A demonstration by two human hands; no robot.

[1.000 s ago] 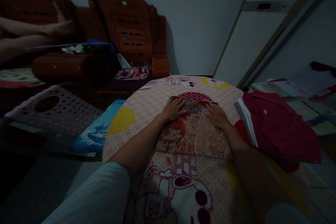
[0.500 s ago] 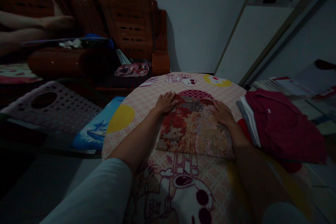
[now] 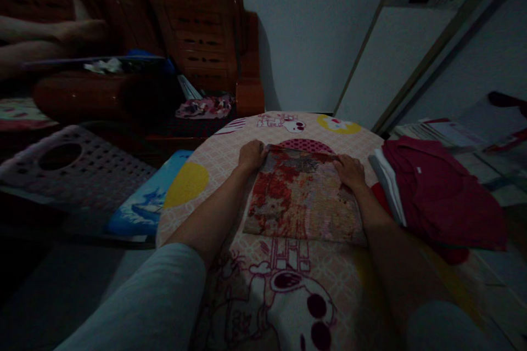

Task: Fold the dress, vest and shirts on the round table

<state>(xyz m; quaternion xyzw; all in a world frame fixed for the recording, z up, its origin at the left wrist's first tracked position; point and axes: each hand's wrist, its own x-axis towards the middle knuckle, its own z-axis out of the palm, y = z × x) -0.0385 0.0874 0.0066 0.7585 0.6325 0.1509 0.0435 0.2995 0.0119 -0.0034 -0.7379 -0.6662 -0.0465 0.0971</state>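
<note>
A folded patterned cloth (image 3: 304, 197) in red, orange and beige lies flat on a round surface with a pink cartoon-print cover (image 3: 230, 142). My left hand (image 3: 252, 154) is closed on the cloth's far left corner, its fingers curled at the edge. At the far right corner, my right hand (image 3: 349, 170) pinches the cloth's edge with fingers bent.
Folded maroon clothing (image 3: 444, 192) is stacked at the right, beside papers (image 3: 440, 131). A blue printed item (image 3: 148, 197) and a woven pink basket (image 3: 78, 170) stand left. Behind are a wooden chair (image 3: 201, 38) and a person's bare legs (image 3: 37, 38).
My hands were spread flat on the cloth's far corners; now their fingers have curled and closed on its edge. The camera view has shifted slightly.
</note>
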